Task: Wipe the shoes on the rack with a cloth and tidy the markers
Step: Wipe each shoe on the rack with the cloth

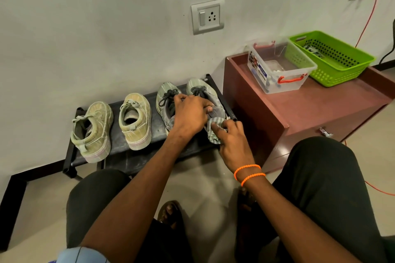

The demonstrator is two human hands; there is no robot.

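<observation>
The wiping step is in hand: the left hand [190, 111] grips the rightmost grey shoe [205, 96] on the rack [119, 141], steadying it; just beside, the right hand [232, 141] presses a striped cloth [213, 132] to its heel; next, seemingly, the neighbouring shoe; markers unseen.

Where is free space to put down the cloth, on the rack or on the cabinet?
On the brown cabinet, the bare top in front of the clear box and green basket. On the rack, only narrow gaps between shoes; its right end is crowded by both hands.
</observation>
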